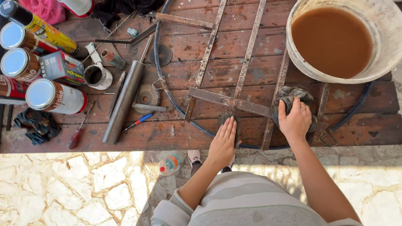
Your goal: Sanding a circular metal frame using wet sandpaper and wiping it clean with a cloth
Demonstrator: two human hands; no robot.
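Note:
A rusty metal grate (pixel 226 100) with a round dark rim lies on a worn wooden table (pixel 377 129). My left hand (pixel 223 142) rests flat, fingers together, on a small dark pad on the grate's near part. On a vertical bar to the right, my right hand (pixel 295 121) presses down on a crumpled dark grey rag (pixel 293 94). A ring shows on that hand.
A white bucket (pixel 389 25) of brown water stands at the back right. At the left lie several paint cans (pixel 54 96), a metal pipe (pixel 123 102), a screwdriver (pixel 77 134), a pen, abrasive discs and dark cloths. A plastic bottle (pixel 169 164) lies on the stone floor.

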